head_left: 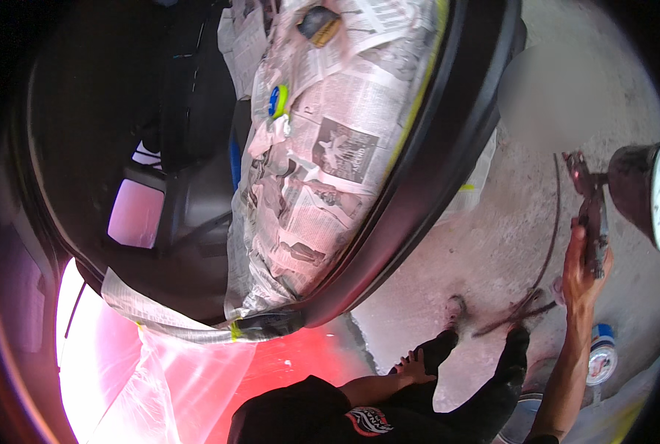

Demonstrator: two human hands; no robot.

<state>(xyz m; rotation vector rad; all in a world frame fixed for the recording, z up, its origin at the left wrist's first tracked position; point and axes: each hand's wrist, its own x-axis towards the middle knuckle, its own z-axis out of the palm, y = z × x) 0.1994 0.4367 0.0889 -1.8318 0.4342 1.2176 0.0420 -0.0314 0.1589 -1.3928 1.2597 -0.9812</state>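
My right hand [587, 259] is raised at the right, its fingers wrapped round the grip of a paint spray gun [590, 200]. A dark cup [633, 185] with a pale round end sits on the gun. Down by my dark trousers, my left hand [414, 367] lies on my leg with the fingers spread and nothing in them. To the left of the gun is the dark curved edge [426, 140] of a vehicle opening. Beside that edge, newspaper [330, 163] covers a surface, with yellow tape along its border. The gun is well apart from the vehicle.
A roll of yellow-green tape [279, 101] and a dark block-like object [319, 27] lie on the newspaper. Clear plastic sheeting [182, 385] hangs by a red panel [300, 370]. A hose [549, 260] runs over the concrete floor [419, 296]. A tin [602, 357] stands at right.
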